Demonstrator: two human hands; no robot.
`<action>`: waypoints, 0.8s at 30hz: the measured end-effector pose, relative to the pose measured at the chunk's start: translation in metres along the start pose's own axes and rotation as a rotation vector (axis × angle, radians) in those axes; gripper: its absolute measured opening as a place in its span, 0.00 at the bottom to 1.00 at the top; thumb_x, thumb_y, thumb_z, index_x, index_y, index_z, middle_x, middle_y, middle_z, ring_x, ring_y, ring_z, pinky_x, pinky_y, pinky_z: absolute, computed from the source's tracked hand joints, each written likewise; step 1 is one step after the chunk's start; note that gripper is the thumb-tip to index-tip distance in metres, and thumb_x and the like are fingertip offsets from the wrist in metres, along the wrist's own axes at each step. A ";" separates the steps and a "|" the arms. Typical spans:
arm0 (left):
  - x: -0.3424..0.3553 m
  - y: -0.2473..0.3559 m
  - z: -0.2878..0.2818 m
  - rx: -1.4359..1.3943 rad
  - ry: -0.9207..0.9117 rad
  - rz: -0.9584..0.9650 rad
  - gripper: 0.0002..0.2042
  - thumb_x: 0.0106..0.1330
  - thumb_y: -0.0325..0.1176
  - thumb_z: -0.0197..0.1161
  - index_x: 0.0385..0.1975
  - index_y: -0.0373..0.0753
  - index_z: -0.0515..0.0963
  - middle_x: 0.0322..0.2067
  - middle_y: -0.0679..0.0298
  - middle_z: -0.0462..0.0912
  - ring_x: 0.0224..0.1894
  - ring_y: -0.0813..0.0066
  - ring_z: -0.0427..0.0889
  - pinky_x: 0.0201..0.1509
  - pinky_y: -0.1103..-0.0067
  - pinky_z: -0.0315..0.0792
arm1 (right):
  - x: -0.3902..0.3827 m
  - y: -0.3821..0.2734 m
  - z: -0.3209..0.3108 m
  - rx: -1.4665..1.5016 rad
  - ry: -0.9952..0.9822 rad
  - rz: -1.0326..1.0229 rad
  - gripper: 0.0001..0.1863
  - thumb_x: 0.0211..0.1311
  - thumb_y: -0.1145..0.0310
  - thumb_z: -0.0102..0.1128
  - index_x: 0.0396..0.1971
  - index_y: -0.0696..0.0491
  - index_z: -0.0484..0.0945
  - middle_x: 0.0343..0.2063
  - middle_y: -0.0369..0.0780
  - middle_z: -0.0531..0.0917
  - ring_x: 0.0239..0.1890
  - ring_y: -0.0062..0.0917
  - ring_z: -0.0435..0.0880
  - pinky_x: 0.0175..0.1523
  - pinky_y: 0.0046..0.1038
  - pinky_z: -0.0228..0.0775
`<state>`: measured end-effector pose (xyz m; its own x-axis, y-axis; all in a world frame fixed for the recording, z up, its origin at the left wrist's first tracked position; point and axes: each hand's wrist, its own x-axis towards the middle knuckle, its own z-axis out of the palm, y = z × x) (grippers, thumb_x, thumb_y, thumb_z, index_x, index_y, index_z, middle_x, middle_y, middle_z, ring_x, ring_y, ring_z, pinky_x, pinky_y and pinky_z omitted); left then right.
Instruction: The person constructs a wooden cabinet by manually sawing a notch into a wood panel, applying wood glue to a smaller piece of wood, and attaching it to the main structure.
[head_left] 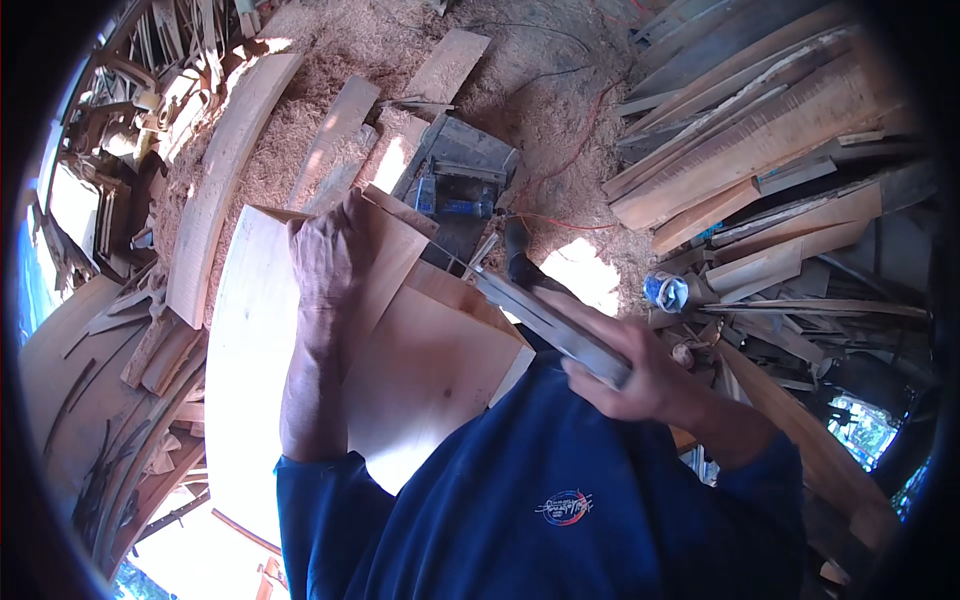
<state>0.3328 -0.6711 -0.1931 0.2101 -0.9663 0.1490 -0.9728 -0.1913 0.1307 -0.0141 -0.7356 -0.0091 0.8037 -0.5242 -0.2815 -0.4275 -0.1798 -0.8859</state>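
My left hand (335, 245) is closed over the upper edge of a pale wooden board (385, 260), part of a box-like wooden piece (425, 350) standing in front of me. In my right hand (640, 375) is a long, straight grey bar (545, 325), gripped near its lower right end. The bar slants up and left, its far end close to the piece's upper right corner. Whether it touches the wood I cannot tell, and its exact kind is unclear. Strong light washes out the large panel (245, 360) on the left.
A dark machine with blue parts (455, 190) stands beyond the wooden piece. Loose planks (240, 150) lie on shavings at the left, and stacked boards (750, 150) fill the right. A red cord (590, 130) crosses the floor. A blue-and-white can (667, 291) sits on the right.
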 end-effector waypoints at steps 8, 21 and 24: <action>0.003 0.015 -0.008 -0.081 0.106 -0.115 0.19 0.79 0.41 0.49 0.30 0.39 0.85 0.20 0.54 0.83 0.25 0.54 0.84 0.46 0.62 0.71 | 0.019 0.005 0.010 -0.088 -0.006 -0.017 0.39 0.55 0.76 0.62 0.69 0.64 0.62 0.47 0.58 0.84 0.39 0.46 0.89 0.46 0.38 0.82; 0.008 0.011 -0.011 -0.062 -0.046 -0.085 0.13 0.74 0.33 0.50 0.51 0.42 0.80 0.27 0.60 0.85 0.28 0.56 0.85 0.41 0.63 0.72 | 0.047 0.026 0.027 -0.065 0.078 -0.082 0.38 0.56 0.75 0.63 0.69 0.59 0.63 0.41 0.57 0.85 0.38 0.50 0.87 0.42 0.42 0.81; 0.002 0.019 -0.013 -0.091 0.058 -0.181 0.20 0.79 0.42 0.49 0.29 0.43 0.85 0.21 0.54 0.84 0.24 0.54 0.84 0.45 0.64 0.70 | -0.011 -0.002 -0.006 -0.040 0.025 -0.029 0.38 0.55 0.77 0.61 0.69 0.60 0.65 0.47 0.55 0.85 0.38 0.41 0.90 0.46 0.34 0.82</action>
<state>0.3157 -0.6744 -0.1777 0.3884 -0.9056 0.1705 -0.9064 -0.3421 0.2480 -0.0243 -0.7343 -0.0019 0.8056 -0.5388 -0.2466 -0.4213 -0.2281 -0.8778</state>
